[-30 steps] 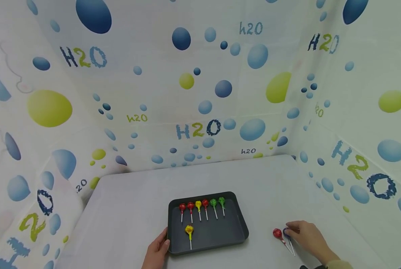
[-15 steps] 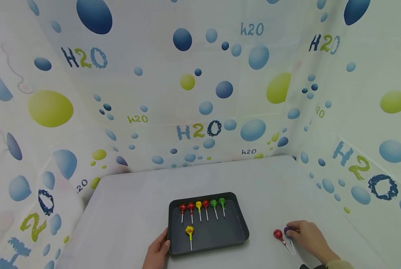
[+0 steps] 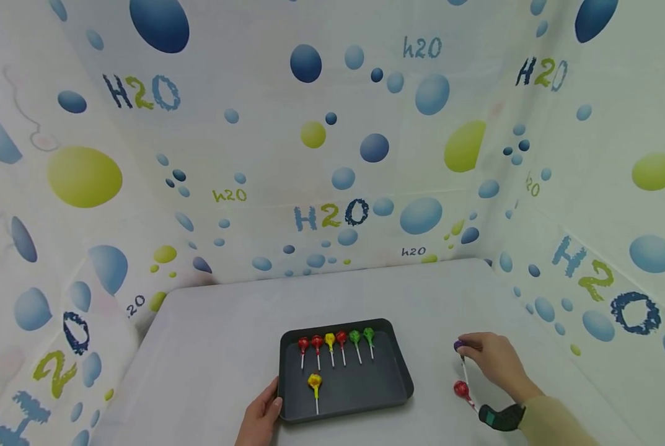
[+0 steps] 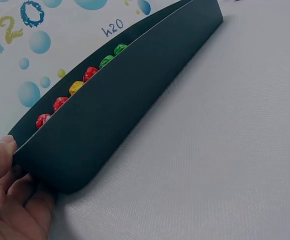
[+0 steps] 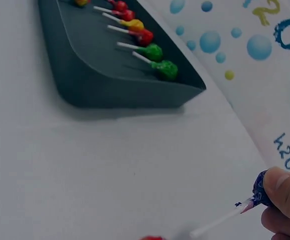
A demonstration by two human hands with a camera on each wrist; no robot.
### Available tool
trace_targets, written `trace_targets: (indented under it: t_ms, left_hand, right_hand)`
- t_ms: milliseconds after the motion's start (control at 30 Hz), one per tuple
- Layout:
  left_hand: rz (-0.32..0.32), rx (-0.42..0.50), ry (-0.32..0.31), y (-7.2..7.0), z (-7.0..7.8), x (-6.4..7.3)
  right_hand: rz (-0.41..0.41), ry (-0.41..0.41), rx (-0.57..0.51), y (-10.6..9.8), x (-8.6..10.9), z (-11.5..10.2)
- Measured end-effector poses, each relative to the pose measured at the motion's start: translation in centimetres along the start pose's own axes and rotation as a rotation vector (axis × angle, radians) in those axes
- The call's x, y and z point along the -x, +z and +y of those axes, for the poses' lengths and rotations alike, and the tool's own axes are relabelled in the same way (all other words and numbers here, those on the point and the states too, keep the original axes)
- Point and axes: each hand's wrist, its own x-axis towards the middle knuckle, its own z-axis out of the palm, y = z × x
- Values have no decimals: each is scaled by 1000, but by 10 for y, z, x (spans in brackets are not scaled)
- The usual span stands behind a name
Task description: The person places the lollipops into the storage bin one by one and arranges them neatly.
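Observation:
My right hand point(image 3: 494, 361) pinches a purple-wrapped lollipop point(image 5: 259, 190) by its candy head, the white stick pointing down and away from the fingers. Just below that stick, in the head view, a red lollipop point(image 3: 462, 389) lies on the white table. At the left, my left hand point(image 3: 260, 414) grips the near left corner of a dark grey tray point(image 4: 100, 120), thumb over the rim and fingers under the outside wall. Along the tray's far side lies a row of red, yellow and green lollipops point(image 3: 330, 341). One more yellow lollipop point(image 3: 314, 382) lies nearer the front.
The white table point(image 3: 226, 334) extends around the tray on all sides. Cloth walls point(image 3: 265, 155) printed with bubbles and H2O lettering stand behind and at both sides. A black wrist strap device point(image 3: 501, 418) sits at the right sleeve point(image 3: 552, 421).
My right hand has taken the purple lollipop from beside the red one and moved it away from me, slightly left. The left hand and tray stay in place.

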Motion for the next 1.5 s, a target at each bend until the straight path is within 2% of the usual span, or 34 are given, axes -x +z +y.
trace_targets:
  t_ms: [267,400,567,733,867,1067,1500]
  left_hand:
    - [4,20,-32,1,1,0]
    - [10,16,-35,2,1,0]
    - [8,16,-28,2,0,0]
    - [-3,24,-33,2,-1,-2]
    - [-15,36,-43,2,1,-2]
    - [-17,33,-19,3,2,0]
    - [-16,37,-16,2,0,0]
  right_hand:
    - [9,-81,-74,38,-16,-59]
    - [16,-179,-68,66,-20,-91]
    - [-51,-288,-47,98,-20,-123]
    - [-123,-298,-51,122,-18,-147]
    - [-143,-302,-46,135,-18,-159]
    - [-130,-304,0,148,-19,-166]
    - [-90,-321,93,161,-16,-170]
